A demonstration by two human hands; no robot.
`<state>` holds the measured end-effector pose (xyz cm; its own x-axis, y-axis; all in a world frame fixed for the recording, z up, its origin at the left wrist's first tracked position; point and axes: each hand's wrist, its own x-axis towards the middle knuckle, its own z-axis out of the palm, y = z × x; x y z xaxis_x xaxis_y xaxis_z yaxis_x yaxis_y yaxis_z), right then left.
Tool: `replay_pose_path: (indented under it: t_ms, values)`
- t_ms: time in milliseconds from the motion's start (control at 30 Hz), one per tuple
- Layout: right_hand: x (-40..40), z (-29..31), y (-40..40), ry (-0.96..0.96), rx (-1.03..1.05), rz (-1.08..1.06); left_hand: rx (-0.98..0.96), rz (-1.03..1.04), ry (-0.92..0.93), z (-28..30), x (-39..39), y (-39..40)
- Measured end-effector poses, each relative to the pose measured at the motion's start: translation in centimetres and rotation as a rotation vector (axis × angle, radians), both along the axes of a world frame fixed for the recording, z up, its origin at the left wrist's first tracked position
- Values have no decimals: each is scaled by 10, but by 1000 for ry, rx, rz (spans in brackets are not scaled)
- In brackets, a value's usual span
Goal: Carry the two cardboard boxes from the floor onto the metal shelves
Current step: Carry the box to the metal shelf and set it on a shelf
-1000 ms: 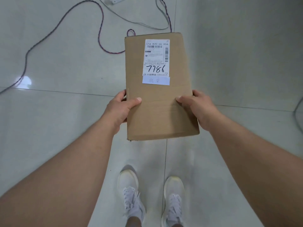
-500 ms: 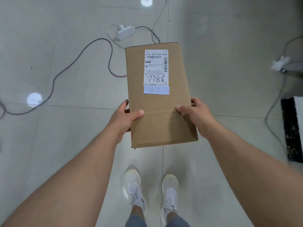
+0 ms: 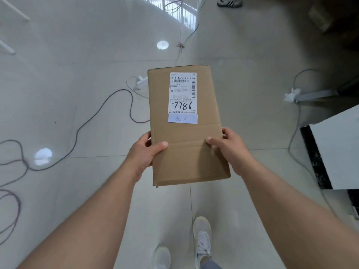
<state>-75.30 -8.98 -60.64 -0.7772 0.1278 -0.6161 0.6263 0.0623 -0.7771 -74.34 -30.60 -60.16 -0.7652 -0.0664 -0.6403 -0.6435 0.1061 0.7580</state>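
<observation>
The cardboard box (image 3: 187, 125) was off the floor, clamped between the left hand (image 3: 144, 150) and right hand (image 3: 231, 150) at its near end, its long axis running straight ahead beyond both hands, equally near each.

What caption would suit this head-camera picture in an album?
Both hands, left and right, carry a labelled cardboard box above a tiled floor strewn with cables.
</observation>
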Motion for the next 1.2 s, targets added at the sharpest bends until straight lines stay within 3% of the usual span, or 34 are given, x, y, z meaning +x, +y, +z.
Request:
replay_pose_path:
  t_ms: [767, 1200]
  values:
    - [169, 190, 53, 167, 163, -382, 34, -431, 188, 187, 74, 67]
    - [304, 281, 116, 191, 352, -574, -4, -769, 294, 280, 144, 157]
